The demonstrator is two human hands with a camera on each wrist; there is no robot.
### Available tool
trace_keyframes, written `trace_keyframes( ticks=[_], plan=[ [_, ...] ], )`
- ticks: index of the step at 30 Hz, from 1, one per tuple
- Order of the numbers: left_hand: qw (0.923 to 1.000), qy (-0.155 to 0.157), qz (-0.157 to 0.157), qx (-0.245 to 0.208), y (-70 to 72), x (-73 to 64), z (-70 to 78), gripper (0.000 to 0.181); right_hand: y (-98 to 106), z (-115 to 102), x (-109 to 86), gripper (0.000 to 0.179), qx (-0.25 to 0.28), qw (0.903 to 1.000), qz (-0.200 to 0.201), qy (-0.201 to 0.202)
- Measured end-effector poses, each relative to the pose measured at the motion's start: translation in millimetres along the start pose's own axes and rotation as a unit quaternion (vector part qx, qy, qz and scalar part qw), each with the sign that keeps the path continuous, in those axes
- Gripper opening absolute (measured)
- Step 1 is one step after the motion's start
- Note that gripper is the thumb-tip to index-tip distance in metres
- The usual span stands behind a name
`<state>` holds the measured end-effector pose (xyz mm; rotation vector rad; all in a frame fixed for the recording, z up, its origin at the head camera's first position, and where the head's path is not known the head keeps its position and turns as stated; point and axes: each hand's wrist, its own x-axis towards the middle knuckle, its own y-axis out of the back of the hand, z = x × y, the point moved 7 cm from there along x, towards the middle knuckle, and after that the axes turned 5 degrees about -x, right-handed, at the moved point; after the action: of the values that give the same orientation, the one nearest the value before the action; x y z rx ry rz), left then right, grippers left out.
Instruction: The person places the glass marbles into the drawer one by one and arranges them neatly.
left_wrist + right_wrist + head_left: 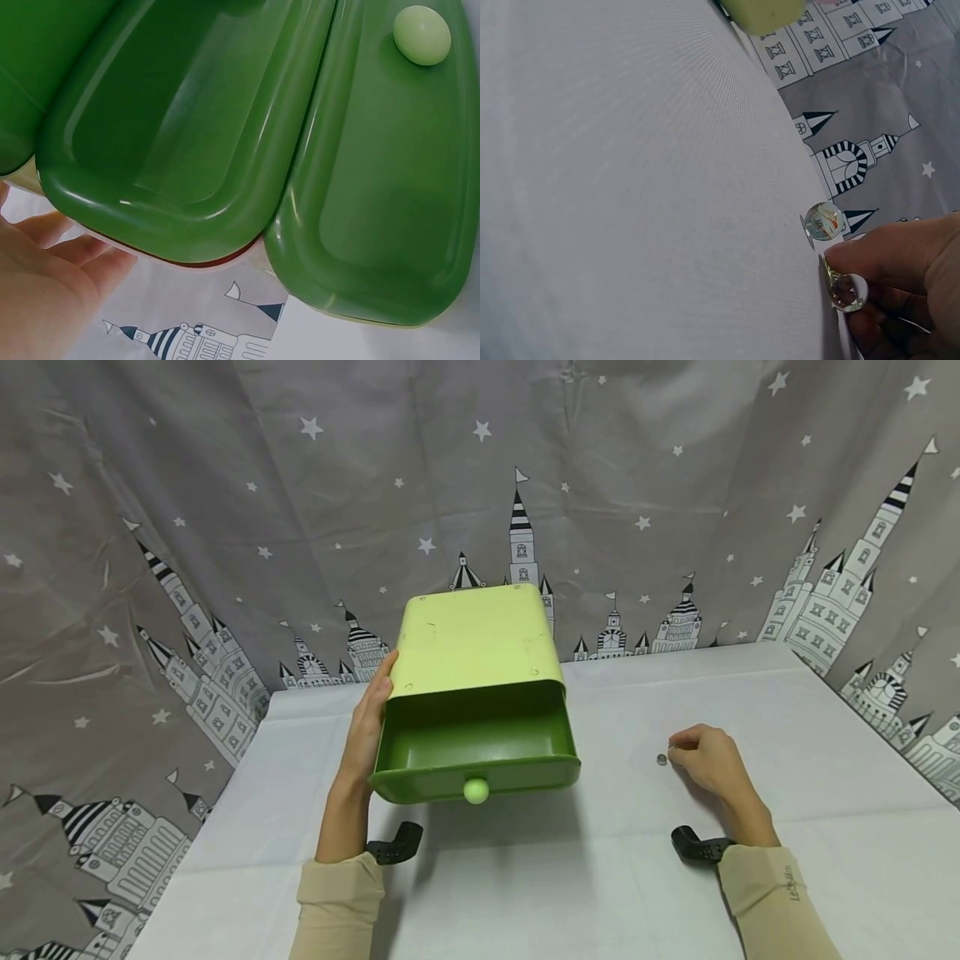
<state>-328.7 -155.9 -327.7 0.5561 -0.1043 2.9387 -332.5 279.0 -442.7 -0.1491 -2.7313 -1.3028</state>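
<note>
A pale yellow-green drawer cabinet (472, 639) stands in the middle, its green top drawer (476, 779) pulled out and bare inside where visible. My left hand (365, 727) rests along the cabinet's left side. In the left wrist view its fingers (105, 266) are spread and fairly straight against that side, beside the lower green drawer fronts (367, 195). Over the table at right, my right hand (708, 762) pinches a small round clear glass disc (850, 292) between thumb and fingers. Just beyond it is a second glass disc (823, 221) with a coloured picture in it.
A white cloth (637, 877) covers the table. Behind and at both sides hangs a grey curtain (337, 510) printed with castles and stars. Each wrist wears a black camera, the left one (397, 843) in front of the cabinet. The pulled-out drawer juts toward me.
</note>
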Motion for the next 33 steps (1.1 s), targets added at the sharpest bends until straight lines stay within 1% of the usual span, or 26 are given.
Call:
trace_keyframes(
  ticks=[8,16,33],
  plan=[
    [1.0,-0.008,-0.002,-0.006,-0.7,0.4,1.4,0.055,-0.8,2.0,1.3,0.023,-0.001,0.9999,-0.003,-0.012],
    [1.0,-0.005,0.0,-0.007,-0.7,0.5,1.2,0.054,-1.1,3.4,2.2,0.024,-0.002,0.9999,-0.005,-0.012],
    [0.9998,-0.009,-0.008,-0.018,-1.5,0.8,0.5,0.054,-1.8,4.0,2.1,0.025,-0.002,0.9999,-0.001,-0.016]
  ],
)
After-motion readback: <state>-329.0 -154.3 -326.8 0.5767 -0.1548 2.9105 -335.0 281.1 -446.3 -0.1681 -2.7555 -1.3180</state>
